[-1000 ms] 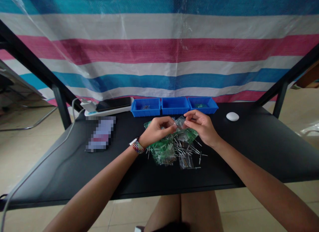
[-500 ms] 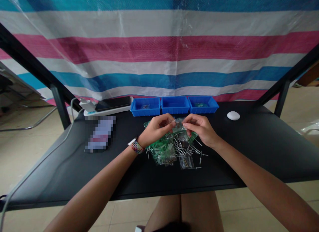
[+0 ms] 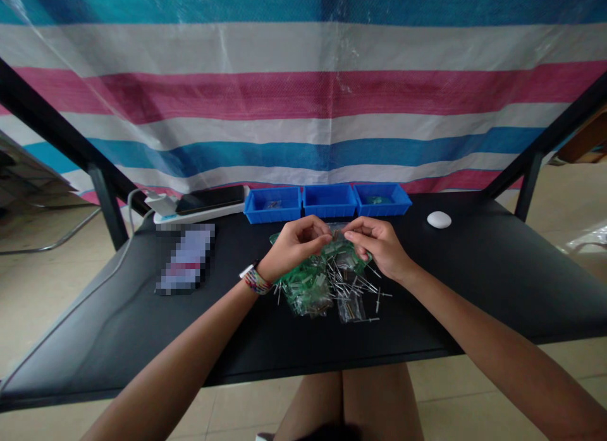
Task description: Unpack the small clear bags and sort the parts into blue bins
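My left hand (image 3: 294,245) and my right hand (image 3: 377,244) meet above a heap of small clear bags (image 3: 310,288) of green parts and loose metal pins (image 3: 353,284) on the black table (image 3: 474,283). Both hands pinch one small clear plastic bag (image 3: 337,236) between fingertips, left hand on its left edge, right hand on its right edge. A beaded band sits on my left wrist. Three blue bins (image 3: 328,201) stand in a row just behind the hands.
A white power strip (image 3: 199,208) with a dark phone on it lies at the back left, its cable running off the table's left side. A blurred card (image 3: 186,265) lies to the left. A white oval object (image 3: 439,219) rests at the right. Striped tarp hangs behind.
My hands have drawn closer together and dropped a little toward the heap, still pinching the small bag. The camera view shifted slightly.
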Motion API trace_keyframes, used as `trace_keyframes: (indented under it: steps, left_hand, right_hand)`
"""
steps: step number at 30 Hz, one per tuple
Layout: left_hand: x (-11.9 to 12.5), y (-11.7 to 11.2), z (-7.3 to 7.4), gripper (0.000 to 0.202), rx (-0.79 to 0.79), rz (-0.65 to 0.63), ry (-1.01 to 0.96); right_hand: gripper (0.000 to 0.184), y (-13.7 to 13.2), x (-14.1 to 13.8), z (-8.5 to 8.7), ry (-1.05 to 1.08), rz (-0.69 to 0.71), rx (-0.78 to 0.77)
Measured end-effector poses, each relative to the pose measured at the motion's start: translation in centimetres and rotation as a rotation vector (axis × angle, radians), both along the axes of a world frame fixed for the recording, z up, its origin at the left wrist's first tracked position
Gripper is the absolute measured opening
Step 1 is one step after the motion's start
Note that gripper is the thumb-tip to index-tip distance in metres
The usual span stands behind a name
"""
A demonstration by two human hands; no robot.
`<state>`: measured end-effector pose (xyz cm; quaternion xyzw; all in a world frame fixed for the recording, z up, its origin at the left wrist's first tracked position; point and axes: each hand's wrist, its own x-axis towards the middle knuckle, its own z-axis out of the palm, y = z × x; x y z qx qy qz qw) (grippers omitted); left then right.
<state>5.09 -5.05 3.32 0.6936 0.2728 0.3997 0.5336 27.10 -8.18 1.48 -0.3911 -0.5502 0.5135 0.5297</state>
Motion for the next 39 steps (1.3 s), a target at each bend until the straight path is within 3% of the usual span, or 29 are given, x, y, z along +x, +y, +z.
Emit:
trace_keyframes:
  steps: [4,8,14,20,26,35,39]
  left_hand:
    - [-0.2,0.3,-0.3,0.035,-0.019,0.070,0.026]
    - [-0.4,0.5,-0.4,0.048,-0.091,0.011,0.020]
    - [-0.3,0.4,0.0,0.030,-0.094,-0.008,0.005]
    - [-0.3,0.3,-0.1,0.027,0.023,0.033,0.016]
    - [-0.4,0.3,-0.6,0.026,0.134,0.047,0.108]
    - [-0.6,0.3,-0.4,0.045,0.086,0.031,0.220]
    - [-0.7,0.6,-0.5,0.046,-0.075,0.002,0.138]
  right_hand:
    - [0.021,-0.1,0.0,0.2,-0.009,-0.033,0.035]
    - [0.017,-0.3,-0.2,0.4,-0.048,-0.104,0.156]
    - [0.022,-0.9,0.0,0.6,-0.117,-0.054,0.221]
    - [0.057,-0.6,0.0,0.9,-0.039,-0.053,0.126]
    - [0.021,0.0,-0.1,0.4,-0.106,-0.080,0.111]
    - [0.023,-0.8,-0.2,0.6,-0.144,-0.074,0.152]
    - [0.020,-1.0,-0.1,0.5,-0.356,-0.157,0.375]
